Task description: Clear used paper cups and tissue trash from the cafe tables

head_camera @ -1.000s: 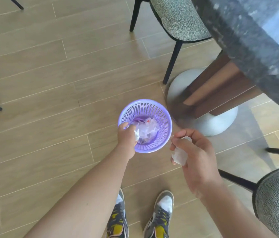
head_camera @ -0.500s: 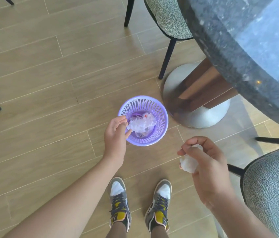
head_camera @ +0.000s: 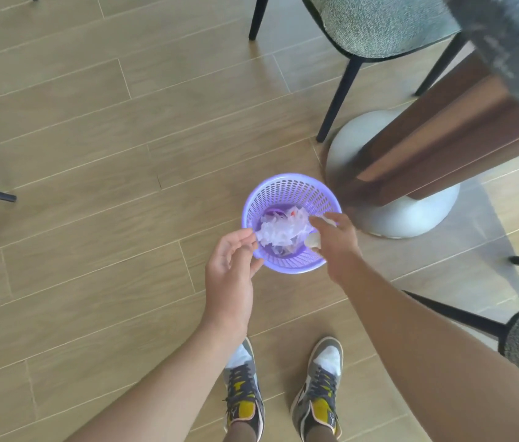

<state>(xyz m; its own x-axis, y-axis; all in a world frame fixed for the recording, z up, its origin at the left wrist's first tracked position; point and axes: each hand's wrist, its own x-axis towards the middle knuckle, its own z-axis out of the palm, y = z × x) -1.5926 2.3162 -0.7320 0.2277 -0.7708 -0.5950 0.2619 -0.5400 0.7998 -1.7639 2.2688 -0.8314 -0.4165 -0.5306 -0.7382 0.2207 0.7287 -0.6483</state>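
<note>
Down beside the table's white foot stands a purple basket, set on the floor within easy reach and holding crumpled tissues. The person's right hand hovers over its right rim, fingers curled round a tissue wad, placed so a release should drop it inside. At the near left rim, the left hand hangs with fingers loosely apart, holding nothing.
</note>
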